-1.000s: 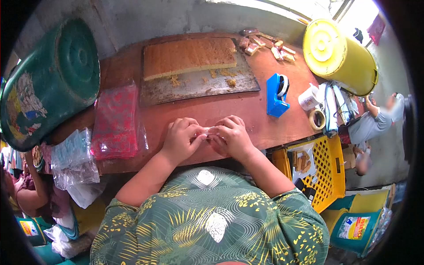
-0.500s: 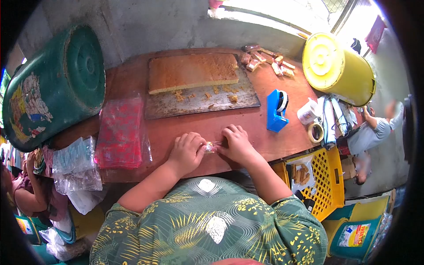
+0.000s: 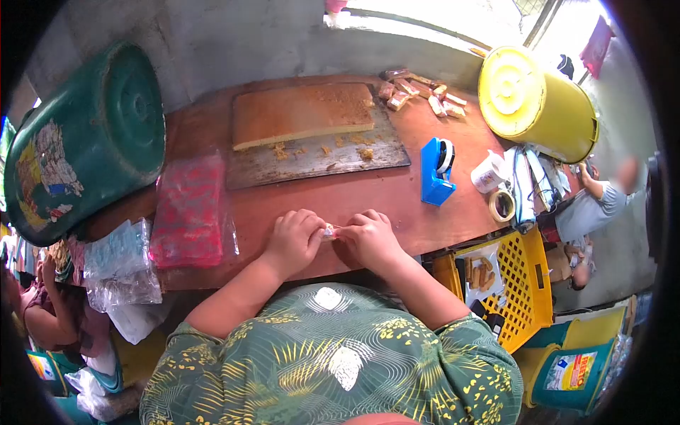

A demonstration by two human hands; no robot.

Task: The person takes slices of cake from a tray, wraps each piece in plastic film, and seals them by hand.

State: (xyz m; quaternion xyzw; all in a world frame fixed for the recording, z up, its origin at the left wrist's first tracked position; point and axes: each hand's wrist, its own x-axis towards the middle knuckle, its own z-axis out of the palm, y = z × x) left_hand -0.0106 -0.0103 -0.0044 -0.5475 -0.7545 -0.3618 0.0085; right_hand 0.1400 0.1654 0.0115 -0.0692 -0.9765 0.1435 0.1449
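A small piece in clear printed plastic wrap (image 3: 329,231) is between my hands at the near part of the table, mostly hidden by fingers. My left hand (image 3: 292,237) is closed around its left side. With bent fingers, my right hand (image 3: 370,238) pinches the right end of the wrap. Beyond them a slab of brown-topped sponge cake (image 3: 304,113) lies on a dark metal tray (image 3: 333,161), with crumbs along its cut front edge. Several wrapped cake pieces (image 3: 418,91) are heaped behind the tray's right end. A blue tape dispenser (image 3: 433,177) stands to the right.
Red printed plastic bags (image 3: 190,212) and clear bags (image 3: 117,262) lie at left beside a green bin (image 3: 85,142). At right are a yellow bin (image 3: 531,99), a white mug (image 3: 489,172), a tape roll (image 3: 502,206) and a yellow crate (image 3: 520,283). Other people are at both sides.
My right hand has moved in towards my left, its fingers drawing together on the end of the wrap. The whole view has shifted slightly.
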